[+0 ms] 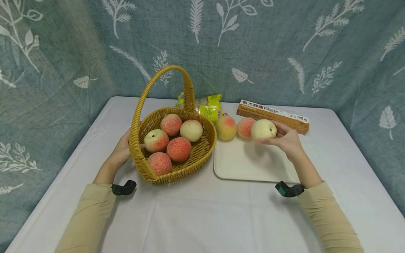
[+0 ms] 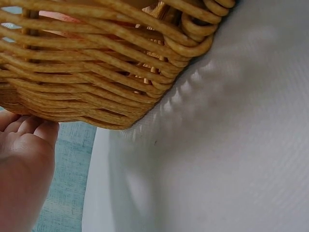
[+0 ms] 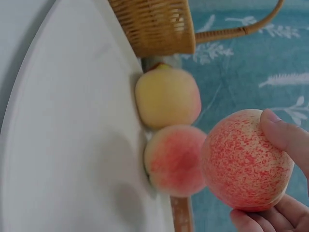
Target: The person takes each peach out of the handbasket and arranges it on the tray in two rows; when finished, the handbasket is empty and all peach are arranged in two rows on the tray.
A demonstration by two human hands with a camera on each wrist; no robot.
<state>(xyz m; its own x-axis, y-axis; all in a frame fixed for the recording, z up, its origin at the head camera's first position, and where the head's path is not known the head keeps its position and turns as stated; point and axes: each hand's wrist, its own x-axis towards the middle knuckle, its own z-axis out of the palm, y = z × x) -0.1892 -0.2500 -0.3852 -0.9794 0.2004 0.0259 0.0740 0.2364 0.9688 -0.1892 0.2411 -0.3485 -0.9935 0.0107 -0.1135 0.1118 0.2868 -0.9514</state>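
Peach (image 3: 247, 162) in right fingers (image 3: 282, 215), basket (image 1: 177, 175) in left (image 2: 31, 126)

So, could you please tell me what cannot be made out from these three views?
- Head view: most fingers of the left hand, hidden by the yellow woven wicker basket.
- Head view: part of the green-and-clear plastic packet, behind the basket.
- Head view: finest print on the long brown-and-white cardboard pasta box, too small.
- Left wrist view: most of the round red-and-cream peaches, behind the basket's wall.
- Right wrist view: much of the right hand, cut off by the right edge.
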